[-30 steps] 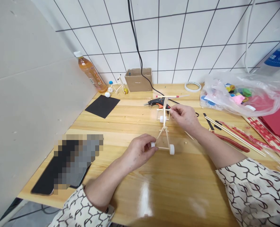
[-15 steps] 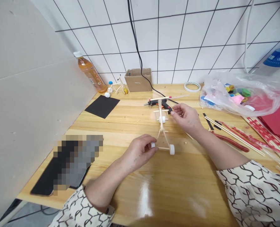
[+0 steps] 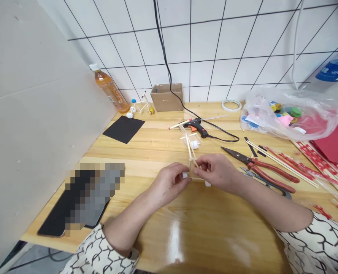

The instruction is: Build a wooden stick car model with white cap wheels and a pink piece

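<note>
A small three-wheeled stick model (image 3: 188, 144), a toy tricycle with white wheels and a red-tipped crossbar, stands on the table in front of me. My left hand (image 3: 169, 184) is closed at its near left wheel (image 3: 185, 175), thumb and fingers around that end of the axle. With closed fingertips, my right hand (image 3: 218, 173) pinches the frame's slanting sticks just above the near axle. These fingers partly cover the frame and the near right wheel (image 3: 208, 183). Behind the model lies a black hot glue gun (image 3: 197, 127).
To the right lie red-handled pliers (image 3: 260, 167), scissors (image 3: 267, 182) and wooden sticks (image 3: 283, 163). A plastic bag of bottle caps (image 3: 291, 114), a tape roll (image 3: 231, 105), a cardboard box (image 3: 167, 98) and a drink bottle (image 3: 110, 89) line the back. Phones (image 3: 51, 213) lie left.
My right hand has come down and nearer, from beside the glue gun to the model's frame. The model's upper part has tilted left. The left hand keeps its place.
</note>
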